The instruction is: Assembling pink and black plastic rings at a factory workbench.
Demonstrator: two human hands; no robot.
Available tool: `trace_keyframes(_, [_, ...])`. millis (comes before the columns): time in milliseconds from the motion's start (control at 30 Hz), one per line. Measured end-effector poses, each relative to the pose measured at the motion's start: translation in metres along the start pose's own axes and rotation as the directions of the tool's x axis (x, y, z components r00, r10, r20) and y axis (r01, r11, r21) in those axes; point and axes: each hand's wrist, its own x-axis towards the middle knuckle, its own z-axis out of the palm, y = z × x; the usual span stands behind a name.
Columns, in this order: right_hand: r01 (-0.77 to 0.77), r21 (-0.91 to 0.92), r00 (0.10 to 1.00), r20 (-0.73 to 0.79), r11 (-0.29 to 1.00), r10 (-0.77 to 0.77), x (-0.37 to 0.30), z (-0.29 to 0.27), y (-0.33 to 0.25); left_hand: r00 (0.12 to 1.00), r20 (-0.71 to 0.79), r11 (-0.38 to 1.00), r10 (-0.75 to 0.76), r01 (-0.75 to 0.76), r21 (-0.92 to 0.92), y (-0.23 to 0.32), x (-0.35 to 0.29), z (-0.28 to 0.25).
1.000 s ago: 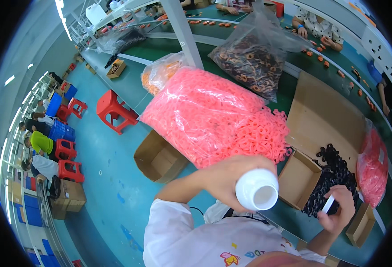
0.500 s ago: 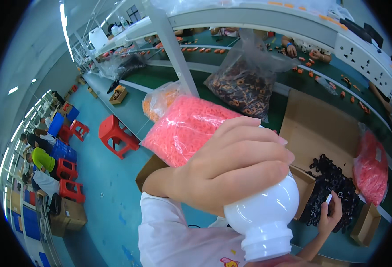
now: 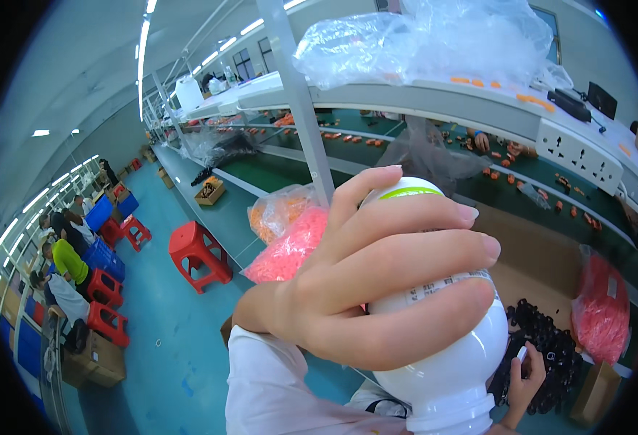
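Observation:
Close up in the middle, my left hand (image 3: 398, 279) is wrapped around a glossy white plastic bottle (image 3: 453, 355) with a green stripe near its base. The bottle is tipped over, its base up and away from me and its uncapped neck toward me at the lower edge; the mouth is out of sight. Lower right, my right hand (image 3: 525, 384) pinches a small white piece (image 3: 522, 354), which looks like a bottle cap. That hand is over a heap of small black parts (image 3: 554, 355) on the bench.
Bags of pink parts (image 3: 282, 254) and orange parts (image 3: 272, 214) lie beyond my left hand. At right are another pink bag (image 3: 600, 308), a cardboard box (image 3: 543, 254) and a small tray (image 3: 595, 391). A shelf with sockets (image 3: 578, 154) crosses above. A red stool (image 3: 199, 254) stands left.
The view has tilted upward, showing more of the shelf. My left hand has turned with the bottle, showing its base and label and covering more of the pink bag. My right hand keeps its pinch.

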Motion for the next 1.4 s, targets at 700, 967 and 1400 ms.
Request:
trace_keyframes(700, [-0.025, -0.104, 1.000, 0.006, 0.994, 0.026, 0.006, 0.007, -0.023, 0.992, -0.108, 0.995, 0.059, -0.050, 0.084, -0.009, 0.013, -0.005])
trace_keyframes(967, [-0.052, 0.038, 0.998, -0.037, 0.998, 0.054, 0.013, 0.011, -0.008, 0.996, 0.055, 0.997, -0.068, 0.069, -0.025, -0.013, -0.012, -0.005])
trace_keyframes(1400, [0.072, 0.219, 0.996, 0.029, 0.973, -0.080, 0.033, 0.005, -0.043, 0.888, 0.276, 0.595, -0.368, 0.453, -0.664, 0.000, -0.117, 0.027])
